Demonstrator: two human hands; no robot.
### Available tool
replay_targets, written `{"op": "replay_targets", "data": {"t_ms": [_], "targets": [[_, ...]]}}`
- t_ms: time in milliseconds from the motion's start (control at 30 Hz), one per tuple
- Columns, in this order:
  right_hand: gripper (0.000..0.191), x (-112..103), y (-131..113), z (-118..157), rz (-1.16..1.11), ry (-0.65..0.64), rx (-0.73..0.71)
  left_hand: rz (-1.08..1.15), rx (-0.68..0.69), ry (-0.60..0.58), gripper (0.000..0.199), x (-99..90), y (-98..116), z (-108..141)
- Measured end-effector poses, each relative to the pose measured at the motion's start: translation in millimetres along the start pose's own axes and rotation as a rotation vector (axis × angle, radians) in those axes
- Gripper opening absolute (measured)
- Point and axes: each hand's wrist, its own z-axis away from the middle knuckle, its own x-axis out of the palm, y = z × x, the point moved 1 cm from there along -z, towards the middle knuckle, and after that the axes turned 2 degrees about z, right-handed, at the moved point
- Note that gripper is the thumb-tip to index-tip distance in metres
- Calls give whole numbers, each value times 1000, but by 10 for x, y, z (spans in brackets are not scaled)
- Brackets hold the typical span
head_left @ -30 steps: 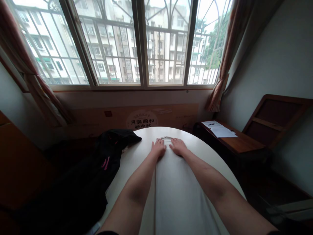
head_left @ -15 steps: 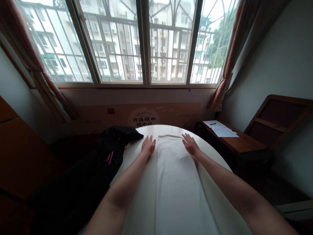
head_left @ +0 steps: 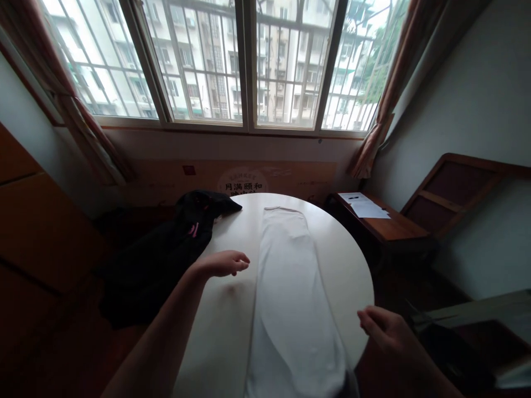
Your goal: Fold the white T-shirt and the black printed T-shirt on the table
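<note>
A long white folded cloth garment [head_left: 286, 287] lies lengthwise on the round white table [head_left: 344, 260]; its exact kind cannot be told. My left hand [head_left: 226, 263] hovers above the table just left of the garment, touching nothing, its fingers loosely bent and a little apart. Out by the table's right edge, my right hand [head_left: 384, 327] is in the air with its fingers curled together and nothing visible in them. The garment's near end runs out of the bottom of the view, where a dark patch shows beside it.
A black garment [head_left: 166, 260] with a pink mark hangs over the table's left edge. To the right, papers [head_left: 365, 206] and a pen lie on a wooden chair-like piece [head_left: 398, 228]. A printed cardboard box [head_left: 166, 179] stands below the barred window.
Both hands have come off the far end of the garment and drawn back towards me, the right one out past the table edge. The view has tipped down.
</note>
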Motion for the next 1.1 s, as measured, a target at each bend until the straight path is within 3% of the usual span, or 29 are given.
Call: {"op": "replay_targets", "data": {"t_ms": [100, 167, 267, 400, 500, 600, 767, 933, 1033, 1100], "targets": [[43, 118, 48, 416, -57, -216, 96, -46, 38, 74, 52, 383, 197, 447], [41, 225, 107, 594, -129, -282, 147, -59, 86, 123, 49, 672, 299, 726], [44, 470, 184, 789, -251, -184, 209, -85, 177, 136, 45, 1104, 345, 1107], [53, 872, 158, 981, -637, -13, 331, -147, 296, 214, 50, 1606, 197, 1496], [57, 1042, 50, 1057, -876, 88, 389, -269, 322, 278, 76, 1945, 42, 1622], [56, 1046, -72, 1088, -1031, 136, 432, -419, 343, 426, 78, 2210, -51, 1612], [85, 905, -202, 1105, -1092, 114, 446, -575, 446, 650, 71, 2366, -101, 1542], [52, 835, -168, 1099, -950, 58, 444, -641, 578, 807, 59, 2362, -139, 1578], [44, 787, -90, 1116, -866, -4, 403, -645, 636, 864, 52, 2370, -162, 1627], [45, 736, -35, 1149, -794, -101, 303, -605, 632, 844, 49, 2374, -189, 1656]]}}
